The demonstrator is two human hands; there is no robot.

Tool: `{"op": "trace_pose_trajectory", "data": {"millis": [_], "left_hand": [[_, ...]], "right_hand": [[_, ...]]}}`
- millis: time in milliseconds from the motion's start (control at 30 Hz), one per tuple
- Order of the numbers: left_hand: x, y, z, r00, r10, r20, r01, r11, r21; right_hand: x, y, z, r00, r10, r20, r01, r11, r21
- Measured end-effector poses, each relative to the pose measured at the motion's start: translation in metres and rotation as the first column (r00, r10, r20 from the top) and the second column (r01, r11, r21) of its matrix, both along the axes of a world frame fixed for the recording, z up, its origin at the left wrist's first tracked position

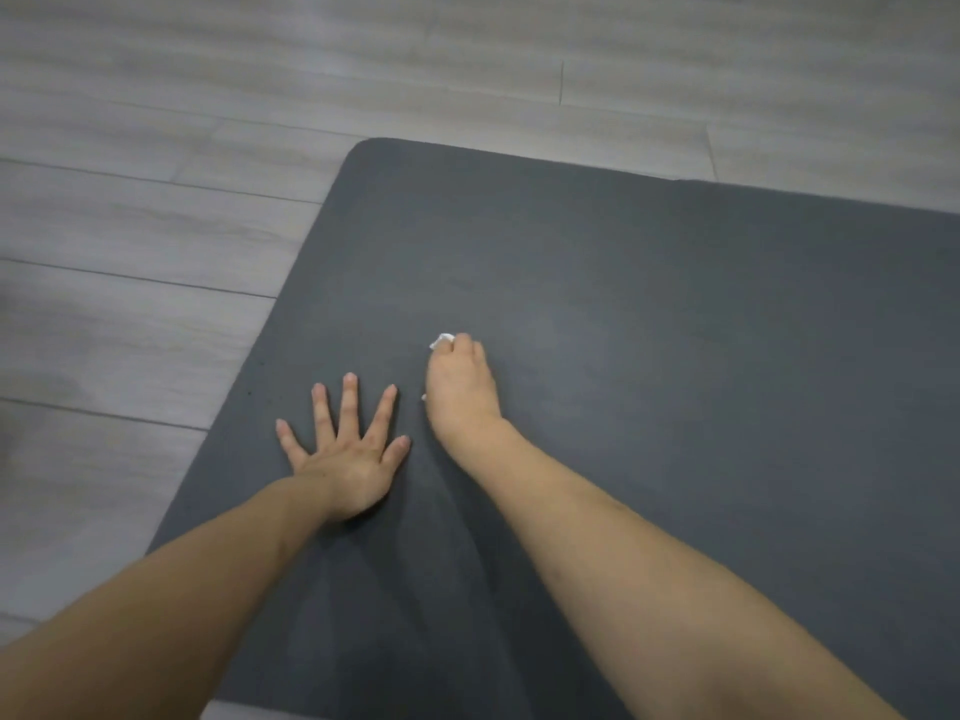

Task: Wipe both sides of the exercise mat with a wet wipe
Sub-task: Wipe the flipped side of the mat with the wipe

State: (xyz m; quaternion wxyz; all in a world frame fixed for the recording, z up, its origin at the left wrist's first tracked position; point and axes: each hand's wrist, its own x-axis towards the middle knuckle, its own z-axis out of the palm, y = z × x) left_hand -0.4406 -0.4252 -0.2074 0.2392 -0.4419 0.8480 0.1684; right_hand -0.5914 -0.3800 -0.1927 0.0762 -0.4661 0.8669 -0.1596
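A dark grey exercise mat lies flat on the floor, its rounded far-left corner in view. My left hand presses flat on the mat near its left edge, fingers spread and straight. Just to its right, my right hand curls its fingers round a white wet wipe and holds it against the mat. Only a small bit of the wipe shows past the fingertips; the rest is hidden under the hand.
Grey wood-look floor planks surround the mat on the left and far side. The mat runs out of view to the right and towards me.
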Motion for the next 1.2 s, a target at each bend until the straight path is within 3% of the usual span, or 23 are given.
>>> {"op": "trace_pose_trajectory", "data": {"millis": [67,167,333,433,533,633,767,833,900,1033,1100,1200], "left_hand": [[0.000,0.001,0.000,1.000,0.008,-0.007,-0.008,1.000,-0.016],[0.000,0.002,0.002,1.000,0.019,-0.003,-0.019,1.000,-0.018],[0.001,0.007,0.008,0.998,0.038,-0.046,-0.039,0.999,-0.027],[0.003,0.018,0.009,0.992,0.068,-0.103,-0.072,0.997,-0.035],[0.009,0.035,0.008,0.978,0.095,-0.186,-0.105,0.993,-0.048],[0.027,0.049,0.004,0.937,0.065,-0.343,-0.123,0.981,-0.150],[0.056,0.062,-0.007,0.940,0.034,-0.340,-0.125,0.961,-0.249],[0.059,0.067,-0.012,0.945,0.000,-0.328,-0.099,0.954,-0.285],[0.058,0.068,-0.014,0.948,0.001,-0.319,-0.106,0.945,-0.309],[0.056,0.070,-0.017,0.946,0.011,-0.325,-0.131,0.928,-0.348],[0.054,0.070,-0.017,0.946,0.004,-0.325,-0.128,0.924,-0.362],[0.053,0.071,-0.016,0.949,0.001,-0.315,-0.128,0.916,-0.381]], "right_hand": [[-0.005,0.000,-0.002,0.999,0.049,0.003,-0.049,0.997,0.054],[-0.047,0.078,-0.002,1.000,0.009,0.019,-0.011,0.997,0.072],[-0.124,0.246,0.003,0.914,-0.405,0.020,0.400,0.909,0.116],[-0.109,0.235,0.005,0.878,-0.475,0.059,0.464,0.875,0.140],[-0.046,0.144,-0.002,0.953,-0.261,0.156,0.264,0.964,-0.002],[0.039,0.057,0.004,0.980,0.049,0.194,-0.057,0.998,0.038],[0.038,0.065,-0.003,0.982,0.124,0.145,-0.125,0.992,-0.006],[-0.008,0.119,-0.009,0.994,0.031,0.103,-0.033,0.999,0.014],[-0.064,0.190,-0.015,0.986,-0.164,0.020,0.163,0.985,0.058],[-0.116,0.295,-0.003,0.857,-0.515,-0.008,0.513,0.852,0.104],[-0.104,0.282,0.000,0.805,-0.593,0.034,0.589,0.804,0.078],[-0.064,0.199,-0.007,0.858,-0.504,0.093,0.503,0.863,0.038]]}}
